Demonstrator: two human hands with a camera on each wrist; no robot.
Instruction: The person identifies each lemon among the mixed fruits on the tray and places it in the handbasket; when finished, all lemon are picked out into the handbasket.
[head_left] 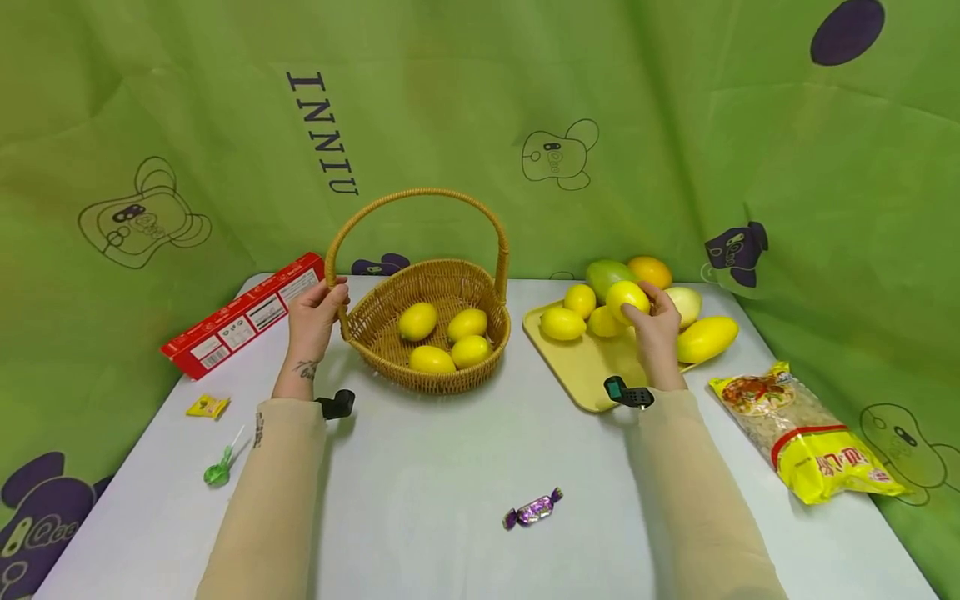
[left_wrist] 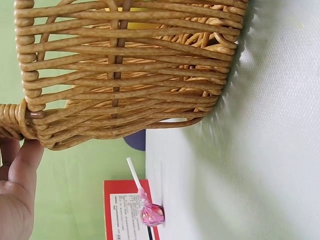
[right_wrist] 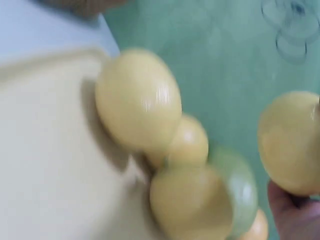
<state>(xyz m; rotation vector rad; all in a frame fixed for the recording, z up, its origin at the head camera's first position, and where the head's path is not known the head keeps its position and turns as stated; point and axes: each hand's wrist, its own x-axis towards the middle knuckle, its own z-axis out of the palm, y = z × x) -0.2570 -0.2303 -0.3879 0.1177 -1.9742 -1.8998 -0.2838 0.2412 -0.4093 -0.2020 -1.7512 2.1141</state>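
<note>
My left hand (head_left: 311, 321) grips the lower end of the wicker basket's handle (head_left: 420, 193) on its left side. In the left wrist view, the thumb and fingers (left_wrist: 25, 162) are at the handle's base by the rim. Several lemons (head_left: 431, 360) lie inside the basket (head_left: 442, 383), which stands on the table. My right hand (head_left: 662, 337) pinches a lemon (head_left: 627, 300) above the yellow tray (head_left: 592, 385). Under and beside it, on the tray, are more lemons (head_left: 562, 324) and a green mango-like fruit (head_left: 607, 275). The right wrist view is blurred.
An orange (head_left: 651, 272), a pale melon-like fruit (head_left: 686, 306) and a long yellow fruit (head_left: 707, 339) lie at the tray's right. Around are a food bag (head_left: 810, 437), a purple-wrapped candy (head_left: 533, 509), a red box (head_left: 247, 317), a green lollipop (head_left: 217, 473) and a yellow candy (head_left: 207, 407).
</note>
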